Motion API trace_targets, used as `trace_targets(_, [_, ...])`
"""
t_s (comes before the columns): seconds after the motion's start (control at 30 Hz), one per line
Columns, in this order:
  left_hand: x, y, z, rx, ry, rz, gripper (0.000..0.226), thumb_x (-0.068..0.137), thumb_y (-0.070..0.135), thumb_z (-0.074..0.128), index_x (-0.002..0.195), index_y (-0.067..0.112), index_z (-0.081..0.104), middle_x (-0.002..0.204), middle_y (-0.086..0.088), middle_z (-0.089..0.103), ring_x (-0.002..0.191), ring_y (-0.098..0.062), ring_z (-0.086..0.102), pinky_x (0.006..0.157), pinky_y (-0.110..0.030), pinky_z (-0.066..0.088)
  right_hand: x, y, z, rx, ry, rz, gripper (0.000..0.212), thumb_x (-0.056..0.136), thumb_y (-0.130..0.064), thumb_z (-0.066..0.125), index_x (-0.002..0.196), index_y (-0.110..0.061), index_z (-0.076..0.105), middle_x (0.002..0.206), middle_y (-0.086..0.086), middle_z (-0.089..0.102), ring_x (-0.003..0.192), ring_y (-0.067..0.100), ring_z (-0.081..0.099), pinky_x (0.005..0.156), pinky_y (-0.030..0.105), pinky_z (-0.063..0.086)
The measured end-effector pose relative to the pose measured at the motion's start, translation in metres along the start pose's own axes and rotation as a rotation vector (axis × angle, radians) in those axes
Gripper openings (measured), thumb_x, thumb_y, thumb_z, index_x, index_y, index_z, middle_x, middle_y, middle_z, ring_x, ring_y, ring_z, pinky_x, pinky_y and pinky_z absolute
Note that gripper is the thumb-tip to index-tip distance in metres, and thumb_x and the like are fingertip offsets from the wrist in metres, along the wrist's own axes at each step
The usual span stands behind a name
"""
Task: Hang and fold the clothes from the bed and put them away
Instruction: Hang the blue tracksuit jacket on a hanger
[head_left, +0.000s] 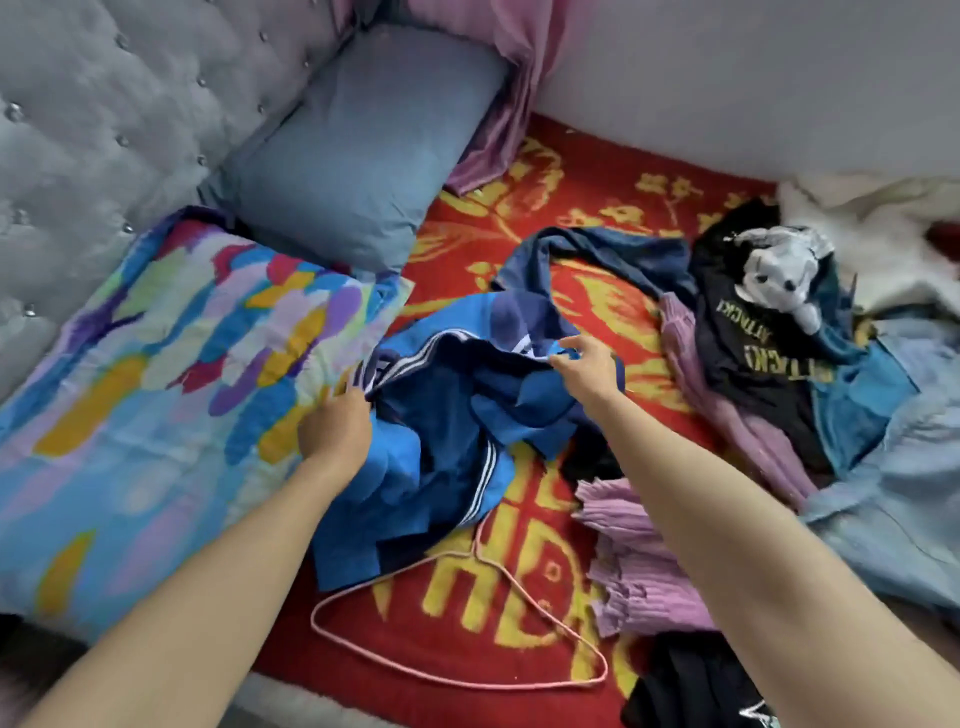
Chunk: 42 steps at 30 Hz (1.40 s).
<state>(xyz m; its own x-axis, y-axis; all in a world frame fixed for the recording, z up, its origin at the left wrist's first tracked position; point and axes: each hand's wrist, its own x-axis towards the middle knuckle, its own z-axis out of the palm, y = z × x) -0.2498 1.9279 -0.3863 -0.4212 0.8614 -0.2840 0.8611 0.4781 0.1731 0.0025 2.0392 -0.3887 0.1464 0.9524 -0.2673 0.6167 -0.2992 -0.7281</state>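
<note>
— Item?
— Blue jacket (441, 415), white-striped, crumpled on the red blanket (597, 208), bunched between the two sets of fingers.
— Holds?
— Left hand (337, 428) gripped the striped edge, fingers curled into the cloth. Right hand (587, 369) pinched a fold on the far side.
— Handling?
— Judged light, soft, limp, probably slippery; best taken at the collar or shoulders. Pink hanger (457, 629) lay nearer the person than the fingers, by the hem.

A grey tufted headboard (104, 104) meets a pink curtain (519, 67) and pale wall (727, 78).
</note>
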Motion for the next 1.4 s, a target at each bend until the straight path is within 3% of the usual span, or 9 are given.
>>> trace_targets(0.13, [-0.005, 0.002, 0.032, -0.053, -0.157, -0.012, 0.023, 0.091, 0.018, 0.053, 0.112, 0.008, 0.057, 0.114, -0.020, 0.061, 0.105, -0.038, 0.056, 0.079, -0.040, 0.045, -0.019, 0.048, 0.034, -0.057, -0.193, 0.093, 0.041, 0.085, -0.016, 0.062, 0.124, -0.008, 0.057, 0.098, 0.012, 0.057, 0.086, 0.019, 0.049, 0.075, 0.028, 0.038])
trace_targets(0.27, [-0.023, 0.003, 0.066, -0.185, -0.265, 0.032, 0.025, 0.086, 0.007, 0.052, 0.110, 0.012, 0.058, 0.107, -0.018, 0.063, 0.099, -0.038, 0.056, 0.070, -0.038, 0.043, -0.063, 0.110, 0.059, -0.326, -0.296, 0.208, 0.047, 0.089, -0.023, 0.054, 0.134, -0.017, 0.048, 0.121, 0.019, 0.052, 0.112, 0.031, 0.051, 0.095, 0.037, 0.041])
trace_targets(0.43, [-0.053, -0.018, 0.101, 0.026, -0.210, 0.124, 0.012, 0.089, 0.000, 0.042, 0.099, 0.005, 0.048, 0.108, -0.018, 0.057, 0.096, -0.040, 0.055, 0.069, -0.042, 0.039, -0.137, 0.196, 0.098, -0.382, -0.492, 0.441, 0.013, 0.083, -0.015, 0.051, 0.083, -0.011, 0.063, 0.101, 0.016, 0.065, 0.104, 0.033, 0.059, 0.080, 0.032, 0.046])
trace_targets(0.73, [-0.079, -0.072, 0.140, 0.006, -0.045, -0.056, 0.009, 0.093, 0.015, 0.046, 0.100, 0.008, 0.046, 0.092, -0.022, 0.063, 0.088, -0.044, 0.056, 0.063, -0.039, 0.033, -0.142, 0.232, 0.174, -0.572, -0.422, 0.227, 0.035, 0.093, -0.033, 0.050, 0.114, -0.005, 0.051, 0.122, 0.016, 0.049, 0.113, 0.037, 0.049, 0.088, 0.038, 0.043])
trace_targets(0.87, [-0.082, -0.098, 0.145, 0.038, -0.020, -0.055, 0.012, 0.095, 0.016, 0.042, 0.103, 0.006, 0.041, 0.089, -0.028, 0.061, 0.085, -0.046, 0.056, 0.063, -0.041, 0.033, -0.139, 0.244, 0.190, -0.557, -0.454, 0.147, 0.030, 0.095, -0.027, 0.048, 0.115, -0.005, 0.047, 0.113, 0.016, 0.055, 0.109, 0.037, 0.051, 0.080, 0.039, 0.042])
trace_targets(1.03, [-0.093, -0.114, 0.122, 0.067, 0.021, -0.044, 0.016, 0.096, 0.013, 0.041, 0.108, 0.002, 0.044, 0.089, -0.033, 0.061, 0.084, -0.048, 0.057, 0.064, -0.042, 0.035, -0.160, 0.239, 0.157, -0.486, -0.648, 0.149, 0.020, 0.092, -0.008, 0.045, 0.076, -0.012, 0.057, 0.089, 0.014, 0.063, 0.085, 0.029, 0.059, 0.065, 0.033, 0.036])
trace_targets(1.2, [-0.093, -0.092, 0.080, 0.140, -0.064, 0.020, 0.030, 0.095, 0.020, 0.048, 0.123, 0.009, 0.043, 0.109, -0.024, 0.062, 0.102, -0.042, 0.057, 0.075, -0.041, 0.043, -0.176, 0.217, 0.086, -0.260, -0.549, 0.447, 0.035, 0.089, 0.003, 0.043, 0.055, -0.009, 0.044, 0.029, -0.007, 0.039, 0.030, 0.010, 0.033, 0.033, 0.017, 0.025])
trace_targets(1.3, [-0.100, -0.074, 0.054, 0.156, -0.126, 0.061, 0.024, 0.091, 0.015, 0.051, 0.114, 0.011, 0.048, 0.113, -0.017, 0.061, 0.106, -0.037, 0.056, 0.078, -0.038, 0.043, -0.182, 0.184, 0.038, -0.185, -0.522, 0.398, 0.026, 0.095, -0.008, 0.048, 0.069, -0.007, 0.052, 0.043, -0.001, 0.039, 0.031, 0.008, 0.031, 0.032, 0.016, 0.022])
trace_targets(1.4, [-0.113, -0.061, 0.029, 0.248, -0.085, 0.160, 0.023, 0.089, 0.004, 0.044, 0.110, 0.012, 0.048, 0.111, -0.014, 0.061, 0.102, -0.036, 0.057, 0.069, -0.035, 0.038, -0.182, 0.150, -0.007, -0.213, -0.530, 0.122, 0.019, 0.094, -0.018, 0.055, 0.084, -0.008, 0.068, 0.062, 0.010, 0.054, 0.051, 0.022, 0.045, 0.048, 0.028, 0.036])
